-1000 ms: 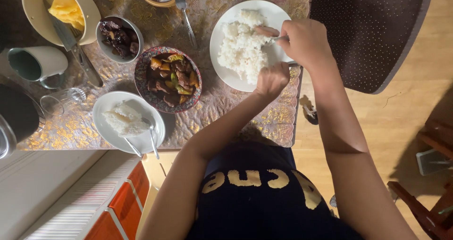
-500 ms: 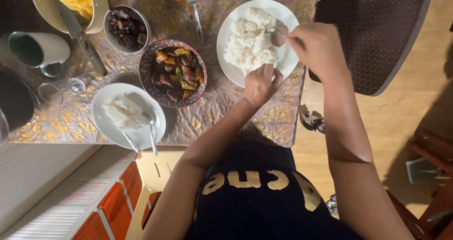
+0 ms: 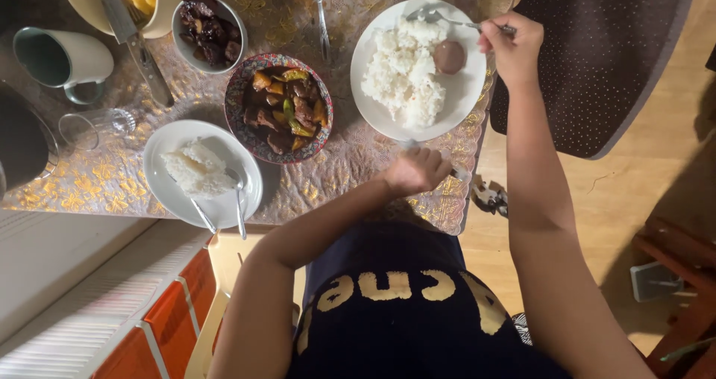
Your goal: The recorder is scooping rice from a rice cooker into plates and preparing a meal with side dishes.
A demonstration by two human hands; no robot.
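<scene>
— Fork [image 3: 447,17]: where is it held, and how does it lie?
— It is gripped by the handle in the right hand [image 3: 511,47], fingers clamped round it. Its long axis runs nearly level across the far rim of the white plate [image 3: 466,99], tines pointed left over the rice [image 3: 403,70].
— And the left hand [image 3: 414,170]?
— It is closed on the bench [image 3: 358,163] by the plate's near edge; a utensil seems gripped, but it cannot be told clearly. A brown piece [image 3: 449,56] is seen beside the rice.
</scene>
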